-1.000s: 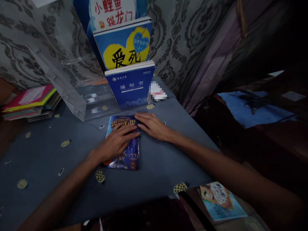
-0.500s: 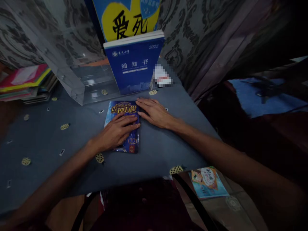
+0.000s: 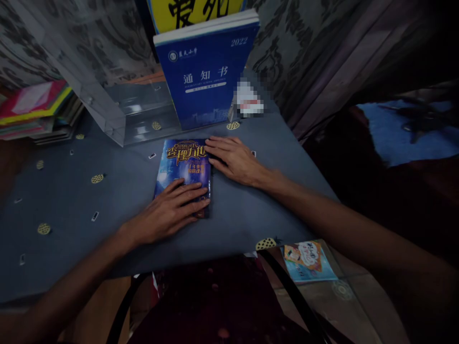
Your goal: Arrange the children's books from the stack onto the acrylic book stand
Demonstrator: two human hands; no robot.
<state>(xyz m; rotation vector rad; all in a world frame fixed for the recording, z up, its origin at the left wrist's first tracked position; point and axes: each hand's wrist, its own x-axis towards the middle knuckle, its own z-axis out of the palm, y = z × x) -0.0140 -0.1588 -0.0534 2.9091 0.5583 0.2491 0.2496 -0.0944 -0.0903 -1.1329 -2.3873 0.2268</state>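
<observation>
A blue paperback book (image 3: 182, 165) with gold lettering lies flat on the grey-blue tablecloth (image 3: 118, 248). My left hand (image 3: 177, 205) rests across its lower part with the fingers stretched out, covering much of the bottom of the cover. At the upper right edge of the book is my right hand (image 3: 233, 160), its fingers extended and their tips touching the cover's corner. Neither hand grips anything. Just behind the book, a dark blue booklet (image 3: 211, 105) marked 2022 stands upright in a clear acrylic stand (image 3: 107, 122).
Behind the booklet rises a yellow and blue book (image 3: 197, 12). A stack of colourful folders (image 3: 36, 110) lies at the left. Patterned curtains (image 3: 272, 57) hang at the back. Below the table's front edge, another book (image 3: 310, 263) lies to the right.
My left hand has slid down the book towards me, so more of the cover's middle shows. My right hand stays at the upper right edge. The camera view has shifted slightly.
</observation>
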